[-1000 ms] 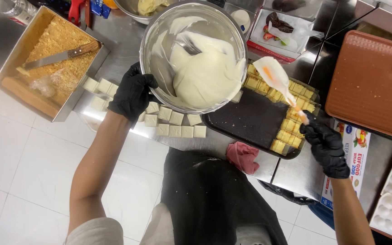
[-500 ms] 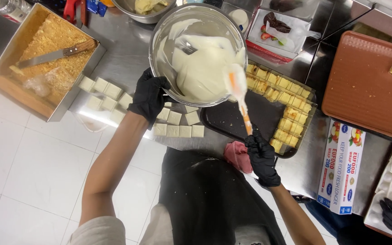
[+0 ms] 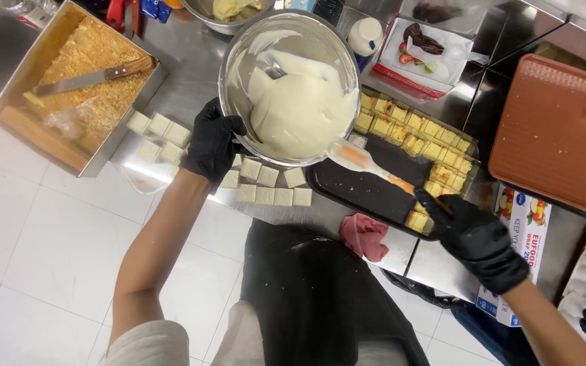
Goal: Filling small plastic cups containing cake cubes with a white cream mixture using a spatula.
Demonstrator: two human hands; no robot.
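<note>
Centrally, left hand (image 3: 213,139) gripped rim of steel bowl (image 3: 239,61) holding white cream, tilted. Right hand (image 3: 479,238) clenched spatula (image 3: 364,163) at bowl's lower edge. White-blue carton (image 3: 527,234) lower right; red-edged white box (image 3: 423,51) upper right.

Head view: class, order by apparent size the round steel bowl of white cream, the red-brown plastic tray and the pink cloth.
1. Round steel bowl of white cream, held nearer the camera, so unsure against the tray.
2. Red-brown plastic tray, partly cropped.
3. Pink cloth.
</note>
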